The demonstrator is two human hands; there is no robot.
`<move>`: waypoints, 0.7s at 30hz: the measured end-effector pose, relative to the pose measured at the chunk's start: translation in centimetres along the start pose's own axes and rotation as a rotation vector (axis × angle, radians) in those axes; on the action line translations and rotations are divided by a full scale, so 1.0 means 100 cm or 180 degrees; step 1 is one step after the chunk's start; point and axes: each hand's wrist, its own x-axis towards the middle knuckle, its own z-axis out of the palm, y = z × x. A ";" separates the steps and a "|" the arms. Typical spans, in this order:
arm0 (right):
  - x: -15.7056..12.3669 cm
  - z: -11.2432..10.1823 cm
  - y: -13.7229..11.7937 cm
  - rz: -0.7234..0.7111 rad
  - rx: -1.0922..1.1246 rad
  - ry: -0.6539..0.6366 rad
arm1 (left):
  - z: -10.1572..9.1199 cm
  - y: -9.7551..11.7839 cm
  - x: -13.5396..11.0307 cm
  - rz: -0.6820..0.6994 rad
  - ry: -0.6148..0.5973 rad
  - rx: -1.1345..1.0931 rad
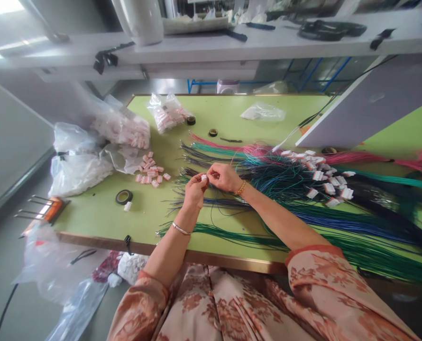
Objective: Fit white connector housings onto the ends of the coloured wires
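Over the middle of the green table, my two hands meet at the fingertips. My left hand (pixel 196 189) pinches a small white connector (pixel 204 177). My right hand (pixel 224 177) is closed against it, its fingertips around what looks like a thin wire end, mostly hidden by the fingers. Beneath and beyond them run bundles of wires: pink (pixel 218 148), dark blue (pixel 228 203) and green (pixel 225 232), their tips pointing left. Left of my hands lies a loose pile of white-and-orange connectors (pixel 150 170). More connectors (pixel 328 180), joined to wires, are heaped at the right.
Plastic bags of connectors (pixel 122 125) crowd the table's left side. A roll of black tape (pixel 124 196) lies beside a white piece (pixel 127 206). Smaller tape rolls (pixel 213 132) lie farther back. A shelf (pixel 204 47) spans the far side, and a panel (pixel 367 104) stands at the right.
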 end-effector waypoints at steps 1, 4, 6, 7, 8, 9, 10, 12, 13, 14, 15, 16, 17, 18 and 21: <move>0.001 -0.001 -0.001 -0.0027 -0.0050 -0.0044 | 0.000 0.001 0.001 0.0017 0.0016 -0.0026; 0.002 -0.003 -0.004 -0.0104 -0.0304 -0.0074 | -0.001 0.003 0.001 0.0034 0.0025 -0.0052; 0.001 0.000 -0.006 -0.0094 -0.0513 -0.0039 | -0.001 0.003 0.000 0.0054 0.0021 -0.0029; 0.001 0.002 -0.006 -0.0072 -0.0600 -0.0031 | -0.001 0.002 0.000 0.0073 0.0025 -0.0004; 0.000 0.004 -0.007 -0.0046 -0.0669 -0.0034 | -0.001 0.001 -0.001 0.0091 0.0034 0.0033; 0.000 0.005 -0.007 -0.0015 -0.0721 -0.0039 | -0.001 0.000 -0.002 0.0104 0.0045 0.0079; -0.001 0.005 -0.007 0.0015 -0.0748 -0.0041 | -0.001 0.000 -0.003 0.0114 0.0054 0.0125; -0.002 0.002 -0.008 0.0058 -0.0679 -0.0031 | 0.000 0.000 -0.004 0.0153 0.0041 0.0174; -0.002 -0.001 -0.009 0.0072 -0.0570 -0.0012 | 0.001 0.001 -0.005 0.0198 0.0014 0.0166; -0.003 -0.004 -0.011 0.0084 -0.0434 0.0006 | 0.002 0.002 -0.006 0.0263 -0.0025 0.0145; -0.003 -0.008 -0.013 0.0094 -0.0303 0.0012 | 0.003 0.004 -0.006 0.0335 -0.0070 0.0120; -0.004 -0.011 -0.016 0.0108 -0.0206 0.0003 | 0.005 0.005 -0.007 0.0396 -0.0126 0.0097; -0.006 -0.015 -0.018 0.0136 -0.0163 -0.0007 | 0.006 0.006 -0.008 0.0423 -0.0186 0.0068; -0.007 -0.018 -0.021 0.0175 -0.0165 -0.0008 | 0.006 0.006 -0.008 0.0402 -0.0247 0.0020; -0.014 -0.027 -0.025 0.0210 -0.0114 0.0143 | 0.007 0.004 -0.008 0.0046 -0.0330 -0.0236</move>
